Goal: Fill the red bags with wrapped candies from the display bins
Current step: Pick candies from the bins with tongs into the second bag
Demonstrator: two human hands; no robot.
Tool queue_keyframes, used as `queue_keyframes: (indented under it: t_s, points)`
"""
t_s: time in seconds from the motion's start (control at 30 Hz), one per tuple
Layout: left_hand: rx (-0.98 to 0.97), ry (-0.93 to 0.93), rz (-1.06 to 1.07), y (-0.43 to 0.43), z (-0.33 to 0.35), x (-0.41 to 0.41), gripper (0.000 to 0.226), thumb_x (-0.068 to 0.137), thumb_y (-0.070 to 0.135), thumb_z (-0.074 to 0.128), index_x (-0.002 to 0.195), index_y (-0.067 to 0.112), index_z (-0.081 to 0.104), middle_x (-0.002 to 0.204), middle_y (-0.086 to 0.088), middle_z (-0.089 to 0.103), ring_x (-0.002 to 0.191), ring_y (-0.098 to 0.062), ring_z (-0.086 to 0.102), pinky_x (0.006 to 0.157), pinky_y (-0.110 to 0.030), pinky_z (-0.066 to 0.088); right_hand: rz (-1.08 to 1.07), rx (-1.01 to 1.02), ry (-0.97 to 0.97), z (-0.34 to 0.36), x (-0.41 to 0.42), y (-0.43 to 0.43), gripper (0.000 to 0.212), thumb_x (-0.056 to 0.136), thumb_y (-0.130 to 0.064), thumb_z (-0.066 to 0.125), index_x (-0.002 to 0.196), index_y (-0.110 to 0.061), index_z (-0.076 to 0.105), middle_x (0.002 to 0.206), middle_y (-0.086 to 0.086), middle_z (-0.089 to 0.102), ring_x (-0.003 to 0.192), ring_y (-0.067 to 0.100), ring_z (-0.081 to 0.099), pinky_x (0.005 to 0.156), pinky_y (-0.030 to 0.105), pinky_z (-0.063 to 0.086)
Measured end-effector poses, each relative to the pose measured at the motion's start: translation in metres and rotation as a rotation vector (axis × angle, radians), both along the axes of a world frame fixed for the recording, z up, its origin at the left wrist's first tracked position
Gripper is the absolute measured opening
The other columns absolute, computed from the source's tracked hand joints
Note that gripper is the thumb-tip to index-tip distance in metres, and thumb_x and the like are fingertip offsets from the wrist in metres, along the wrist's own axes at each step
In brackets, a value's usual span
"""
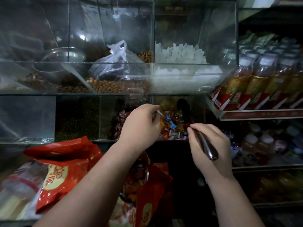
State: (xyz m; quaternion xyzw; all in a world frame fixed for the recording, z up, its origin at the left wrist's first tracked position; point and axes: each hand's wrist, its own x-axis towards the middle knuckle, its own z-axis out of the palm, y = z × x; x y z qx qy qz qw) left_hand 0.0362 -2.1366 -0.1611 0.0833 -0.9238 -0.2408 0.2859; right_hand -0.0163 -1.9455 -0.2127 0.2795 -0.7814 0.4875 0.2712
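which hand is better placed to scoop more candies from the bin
Right, probably. The right hand grips the spoon, its bowl over the candies. The left hand only pinches a small wrapper beside them.

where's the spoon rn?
Head view, right of centre: the right hand grips the spoon, its bowl raised over the wrapped candies, right of the left hand.

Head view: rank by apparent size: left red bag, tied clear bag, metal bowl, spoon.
1. Left red bag: largest, but nearest the camera.
2. Tied clear bag and metal bowl: look alike, unranked.
3. Spoon: smallest.
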Motion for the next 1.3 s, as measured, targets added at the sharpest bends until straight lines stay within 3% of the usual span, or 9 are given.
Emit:
queue_keyframes:
  t_s: [0.1, 0.27, 0.5, 0.63, 0.7, 0.83, 0.9, 1.03, 1.3]
  points:
    - [-0.007, 0.040, -0.009, 0.004, -0.003, 0.002, 0.038, 0.095, 0.023, 0.057, 0.133, 0.017, 0.063, 0.133, 0.003, 0.063, 0.123, -0.011, 0.053, 0.098, -0.017, 0.036, 0.010, -0.127, 0.078, 0.017, 0.028, 0.013, 0.004, 0.095, -0.017, 0.075, 0.099, -0.019, 0.077, 0.088, -0.009, 0.072, 0.087, -0.002, 0.071, 0.082, 0.011, 0.050]
    - [0.007, 0.063, -0.006, 0.010, -0.007, 0.010, 0.067, 0.090, 0.030, 0.068, 0.150, 0.020, 0.040, 0.159, 0.002, 0.030, 0.146, -0.012, 0.026, 0.116, -0.024, 0.025, 0.111, -0.391, -0.270, 0.047, 0.076, 0.023, 0.020, 0.088, -0.061, 0.070, 0.098, -0.045, 0.074, 0.075, -0.007, 0.078, 0.068, 0.013, 0.079, 0.070, 0.036, 0.066]
    - [0.032, 0.127, 0.025, 0.003, 0.004, 0.052, 0.076, 0.085, 0.017, 0.070, 0.152, 0.024, 0.035, 0.159, 0.008, 0.027, 0.149, -0.009, 0.022, 0.119, -0.027, 0.022, 0.311, -0.575, -0.434, 0.082, 0.117, 0.031, 0.006, 0.089, -0.020, 0.076, 0.085, -0.022, 0.080, 0.068, 0.013, 0.076, 0.060, 0.025, 0.077, 0.059, 0.033, 0.064]
    - [0.139, 0.215, 0.059, -0.015, -0.008, 0.111, 0.063, 0.089, 0.023, 0.066, 0.147, 0.030, 0.042, 0.142, 0.021, 0.047, 0.131, 0.017, 0.036, 0.105, -0.003, 0.027, 0.500, -0.644, -0.847, 0.106, 0.132, 0.045, 0.037, 0.071, -0.042, 0.092, 0.066, -0.010, 0.075, 0.049, 0.018, 0.066, 0.040, 0.023, 0.068, 0.041, 0.027, 0.057]
    - [0.236, 0.252, 0.131, -0.022, -0.025, 0.143, 0.055, 0.089, 0.033, 0.064, 0.142, 0.038, 0.047, 0.136, 0.030, 0.050, 0.126, 0.016, 0.042, 0.100, -0.004, 0.036, 0.490, -0.496, -0.840, 0.114, 0.145, 0.042, 0.055, 0.038, -0.063, 0.097, 0.062, -0.018, 0.078, 0.054, 0.021, 0.068, 0.039, 0.026, 0.067, 0.039, 0.026, 0.053]
    - [0.273, 0.343, 0.317, -0.026, -0.062, 0.182, 0.046, 0.086, 0.052, 0.066, 0.124, 0.026, 0.061, 0.129, 0.014, 0.055, 0.125, -0.006, 0.052, 0.102, -0.038, 0.048, 0.433, -0.053, -0.674, 0.089, 0.163, 0.016, 0.041, 0.092, -0.038, 0.074, 0.055, -0.021, 0.070, 0.041, -0.005, 0.061, 0.032, 0.003, 0.057, 0.035, 0.012, 0.042]
    - [0.338, 0.164, 0.401, -0.026, -0.076, 0.186, 0.065, 0.079, 0.054, 0.075, 0.133, 0.026, 0.052, 0.133, 0.008, 0.052, 0.126, -0.011, 0.050, 0.107, -0.041, 0.045, 0.397, 0.193, -0.305, 0.077, 0.160, 0.007, 0.021, 0.087, -0.049, 0.069, 0.077, -0.031, 0.074, 0.063, -0.016, 0.072, 0.057, 0.000, 0.070, 0.053, 0.017, 0.054]
    - [0.439, -0.269, 0.454, -0.019, -0.096, 0.178, 0.072, 0.080, 0.034, 0.076, 0.140, 0.032, 0.037, 0.123, 0.001, 0.066, 0.110, -0.021, 0.064, 0.088, -0.033, 0.053, 0.364, 0.576, -0.341, 0.042, 0.137, -0.006, 0.020, 0.086, -0.052, 0.073, 0.104, -0.048, 0.064, 0.095, -0.021, 0.069, 0.091, -0.004, 0.065, 0.080, 0.023, 0.055]
    - [0.314, -0.047, 0.250, -0.029, -0.074, 0.123, 0.053, 0.082, 0.011, 0.063, 0.132, 0.029, 0.057, 0.112, 0.002, 0.073, 0.102, -0.018, 0.067, 0.085, -0.029, 0.053, 0.133, 0.410, -0.414, 0.017, 0.106, -0.021, 0.006, 0.085, -0.038, 0.082, 0.086, -0.033, 0.079, 0.089, -0.014, 0.064, 0.085, -0.002, 0.064, 0.077, 0.021, 0.050]
